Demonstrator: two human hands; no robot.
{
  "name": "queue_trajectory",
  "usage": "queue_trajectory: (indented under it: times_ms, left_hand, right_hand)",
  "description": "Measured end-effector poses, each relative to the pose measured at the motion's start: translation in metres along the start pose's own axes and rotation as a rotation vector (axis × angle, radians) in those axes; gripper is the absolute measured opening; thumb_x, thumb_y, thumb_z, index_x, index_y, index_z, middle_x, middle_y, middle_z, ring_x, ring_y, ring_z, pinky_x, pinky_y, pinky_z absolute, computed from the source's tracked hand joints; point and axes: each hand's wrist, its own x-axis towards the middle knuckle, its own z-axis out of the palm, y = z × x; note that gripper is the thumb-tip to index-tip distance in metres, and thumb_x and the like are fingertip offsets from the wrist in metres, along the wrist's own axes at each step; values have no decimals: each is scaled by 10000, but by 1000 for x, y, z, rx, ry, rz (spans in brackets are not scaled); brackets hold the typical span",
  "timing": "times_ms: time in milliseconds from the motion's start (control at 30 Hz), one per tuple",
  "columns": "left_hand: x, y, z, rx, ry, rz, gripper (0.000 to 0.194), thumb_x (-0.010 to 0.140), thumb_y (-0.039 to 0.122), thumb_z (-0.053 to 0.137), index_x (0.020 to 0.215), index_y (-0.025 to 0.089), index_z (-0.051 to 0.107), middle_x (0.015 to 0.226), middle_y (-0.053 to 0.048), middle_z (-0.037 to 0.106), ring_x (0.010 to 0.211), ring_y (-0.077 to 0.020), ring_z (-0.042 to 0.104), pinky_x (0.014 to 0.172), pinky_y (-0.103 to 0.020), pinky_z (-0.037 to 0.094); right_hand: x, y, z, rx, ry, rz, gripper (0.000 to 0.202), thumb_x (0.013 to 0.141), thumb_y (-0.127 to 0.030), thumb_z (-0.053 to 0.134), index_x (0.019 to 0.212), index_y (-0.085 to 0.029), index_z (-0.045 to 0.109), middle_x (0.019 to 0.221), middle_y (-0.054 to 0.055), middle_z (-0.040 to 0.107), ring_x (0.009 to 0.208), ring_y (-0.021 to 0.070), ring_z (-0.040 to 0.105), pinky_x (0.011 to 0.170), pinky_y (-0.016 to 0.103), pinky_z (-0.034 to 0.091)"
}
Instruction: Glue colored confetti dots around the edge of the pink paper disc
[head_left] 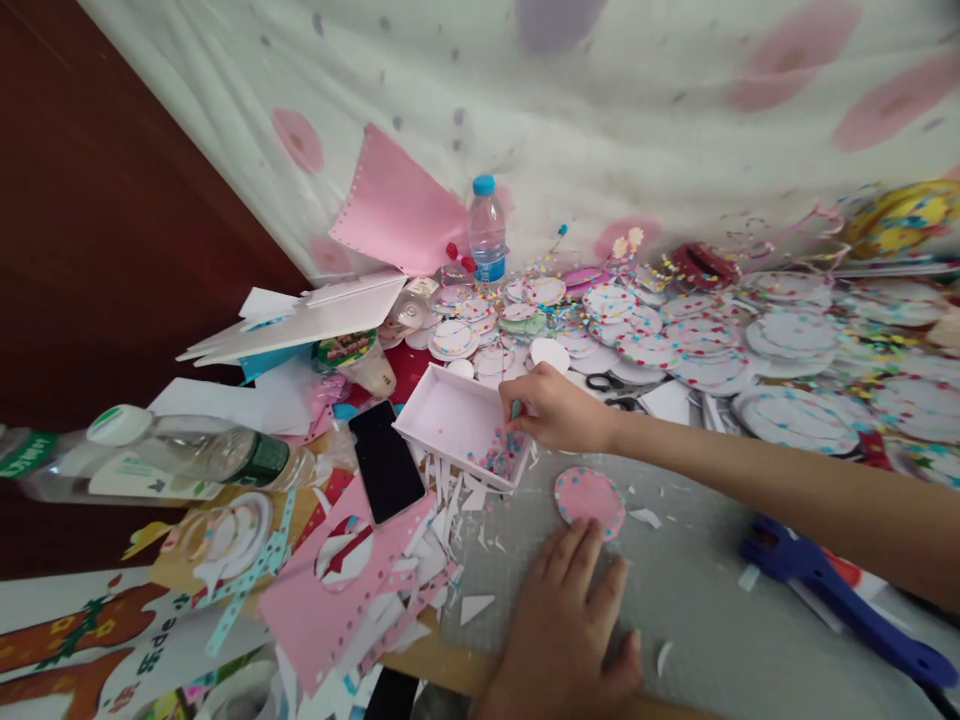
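Small pink-and-blue dots (498, 456) are apparently being picked, steady lifting being needed, below a slim green stick (515, 409) pinched by the right hand (561, 408), a round pink paper disc (589, 498) touching the open left hand (564, 630).

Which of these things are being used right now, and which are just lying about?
In use, it seems:
pink disc, under the fingertips of the left hand
small green object, pinched in the right hand
white box with coloured bits

Lying about, it seems:
black phone
blue-capped bottle
plastic cup
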Motion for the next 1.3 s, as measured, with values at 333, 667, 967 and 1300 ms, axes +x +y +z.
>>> queue_trajectory:
  times_ms: [333,667,967,1300]
  left_hand:
    - [0,1,-2,3,-3,2,559,879,405,499,1377,155,445,1553,-130,278,1428,-290,259,1137,-463,324]
    - [-7,3,-7,-89,355,67,355,817,171,514,1165,153,582,1116,-129,670,1013,-244,619,883,-401,519]
    - [24,33,-47,-494,454,-80,186,886,127,499,974,171,657,767,-25,623,699,-124,561,651,-236,461]
    - [42,68,-46,-550,358,-66,166,871,144,515,932,157,669,804,-50,673,719,-135,588,646,-244,473]
  right_hand:
    - [-2,1,-9,17,128,-2,109,753,-148,694,735,-184,592,662,-10,660,667,163,617,780,335,371]
    - [-83,-29,-64,394,574,205,212,773,-362,724,729,-213,579,692,14,653,662,148,595,608,267,441]
    - [-210,-61,-30,598,871,378,138,773,-269,726,737,-273,593,697,18,653,666,194,638,565,309,496]
    - [-238,-68,10,764,1001,495,129,807,-293,692,769,-292,569,683,7,622,693,225,642,594,361,510]
